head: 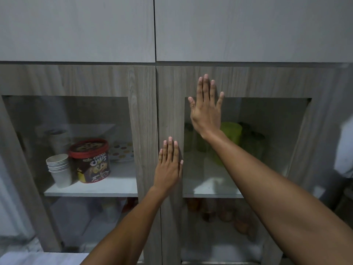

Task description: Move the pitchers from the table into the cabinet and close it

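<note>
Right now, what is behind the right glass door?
Green pitchers stand on the shelf, blurred by the glass; the right hand covers some. Their number is unclear.

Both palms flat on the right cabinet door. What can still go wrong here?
1. The right hand lies partly over the glass pane; a hard push there loads glass rather than the wood frame.
2. The green pitchers stand behind that pane. How near they are to it cannot be told, so the door might bump them.
3. The left hand rests beside the centre seam; fingertips could get pinched if the door shifts.
</note>
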